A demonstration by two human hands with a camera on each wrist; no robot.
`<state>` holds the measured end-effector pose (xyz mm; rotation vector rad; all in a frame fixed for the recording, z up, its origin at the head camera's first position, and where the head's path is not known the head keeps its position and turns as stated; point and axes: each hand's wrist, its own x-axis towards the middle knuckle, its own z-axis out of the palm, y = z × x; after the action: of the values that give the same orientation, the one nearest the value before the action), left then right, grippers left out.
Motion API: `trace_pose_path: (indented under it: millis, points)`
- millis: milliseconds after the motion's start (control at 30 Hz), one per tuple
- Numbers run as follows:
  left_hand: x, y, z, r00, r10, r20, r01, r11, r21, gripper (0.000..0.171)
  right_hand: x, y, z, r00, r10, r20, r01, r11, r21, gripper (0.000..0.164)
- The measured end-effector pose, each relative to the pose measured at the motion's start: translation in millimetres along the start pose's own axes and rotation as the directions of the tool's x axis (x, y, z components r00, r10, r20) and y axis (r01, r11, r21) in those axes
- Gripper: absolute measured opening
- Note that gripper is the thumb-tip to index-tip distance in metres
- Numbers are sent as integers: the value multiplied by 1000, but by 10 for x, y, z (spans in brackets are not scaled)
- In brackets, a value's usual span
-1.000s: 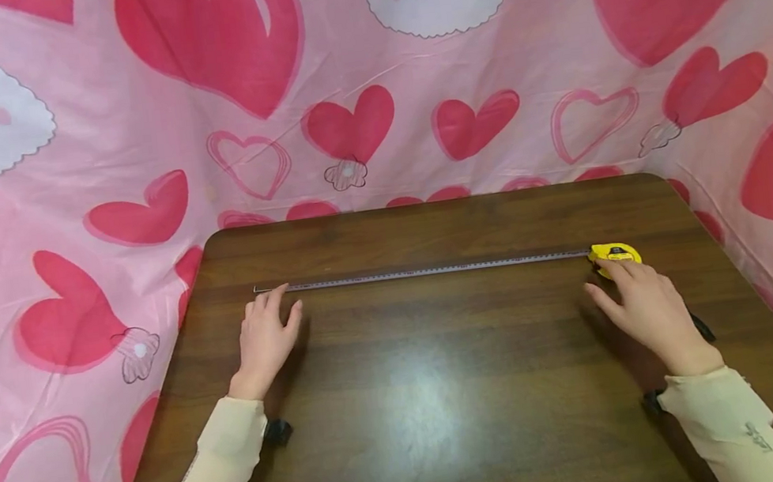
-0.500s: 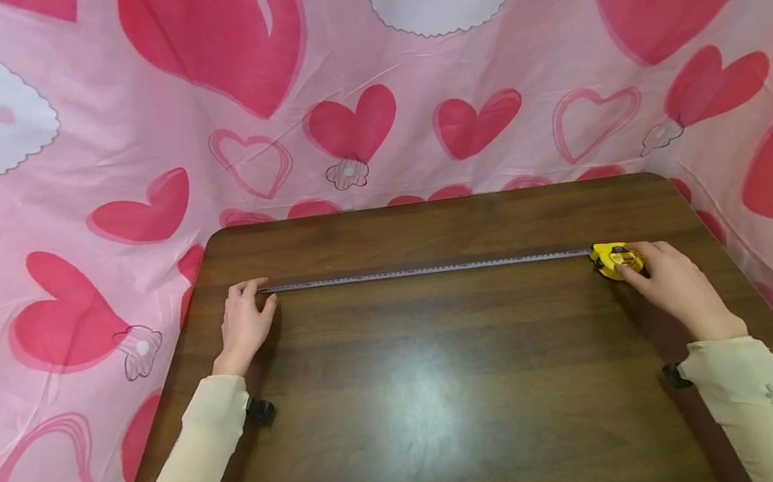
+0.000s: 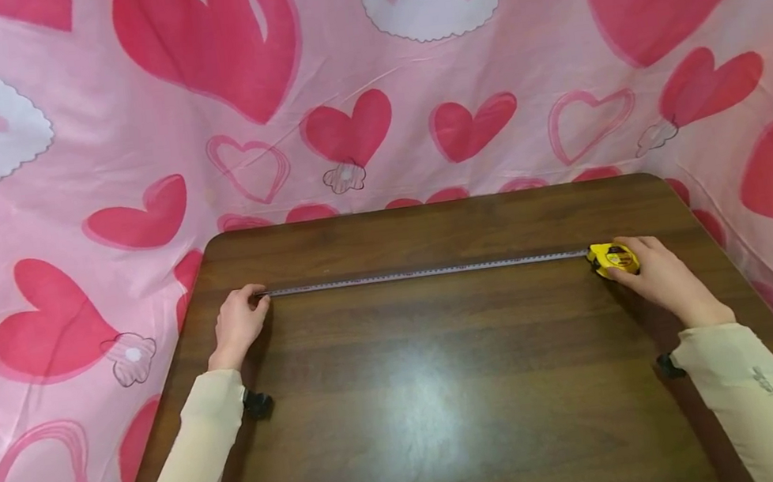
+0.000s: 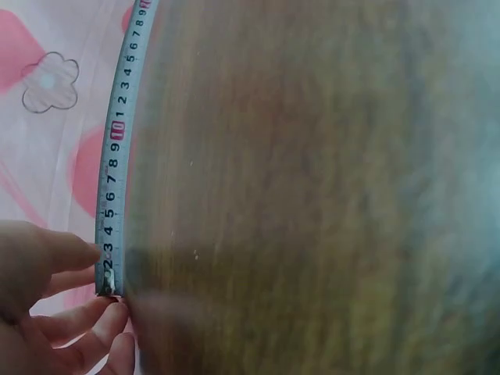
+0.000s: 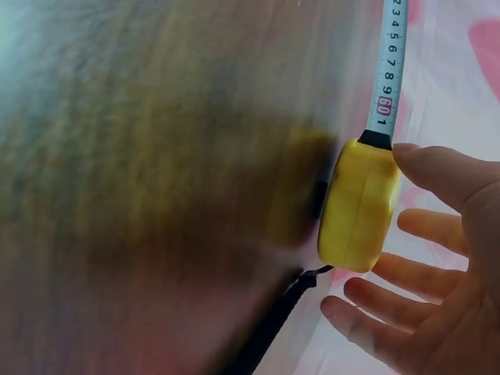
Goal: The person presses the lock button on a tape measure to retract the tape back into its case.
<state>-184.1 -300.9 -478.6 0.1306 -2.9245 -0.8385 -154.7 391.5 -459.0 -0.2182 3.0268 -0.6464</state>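
A tape measure lies across the far part of the table, its yellow case (image 3: 614, 259) at the right and its pale metal blade (image 3: 426, 272) pulled out to the left. My left hand (image 3: 237, 325) pinches the free end of the blade, which is marked from about 2 upward in the left wrist view. Around the right side of the case, my right hand (image 3: 663, 277) holds it with thumb and fingers. The right wrist view shows the blade leaving the case's mouth just past the red 60 mark (image 5: 383, 105). A black strap (image 5: 269, 324) hangs from the case.
The brown wooden table (image 3: 412, 341) has rounded far corners. Pink cloth (image 3: 411, 143) with red hearts and white faces hangs behind it and along both sides. Black wrist straps show at the left cuff (image 3: 258, 403) and the right cuff (image 3: 669, 365).
My left hand has moved left to the blade's tip and closed on it. The right hand has shifted from the case's near edge to its right side and taken hold.
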Motion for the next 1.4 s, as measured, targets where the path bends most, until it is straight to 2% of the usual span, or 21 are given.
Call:
trace_pose_path:
  millis: [167, 400, 633, 800, 933, 1133, 1267, 1400]
  points:
    - [30, -36, -24, 1000, 20, -3, -20, 1000, 19, 28, 63, -13, 16, 1000, -10, 16, 10, 1000, 10, 67]
    - [26, -46, -76, 999, 44, -10, -43, 999, 21, 25, 113, -2, 74, 995, -35, 88, 34, 999, 16, 73]
    - [-7, -52, -105, 999, 51, -19, -51, 999, 3, 20, 120, -20, 47, 993, -101, 58, 101, 995, -8, 66]
    - [-21, -50, -121, 999, 46, -18, -46, 999, 13, 17, 101, -17, 28, 983, -171, 59, 172, 985, -6, 70]
    - [-51, -62, -140, 999, 42, -12, -42, 999, 20, 15, 66, 22, 53, 966, -256, 34, 256, 967, 5, 66]
    - [-74, -84, -157, 999, 46, -17, -46, 999, 10, 13, -33, 55, 113, 922, -377, -90, 378, 926, 0, 55]
    - [-52, -70, -194, 997, 72, -36, -72, 997, 10, 11, -66, 87, 92, 890, -425, -163, 427, 904, -26, 50]
    - [-43, -72, -214, 994, 105, -37, -105, 994, 5, 10, -94, 122, 58, 875, -442, -195, 443, 896, -42, 51]
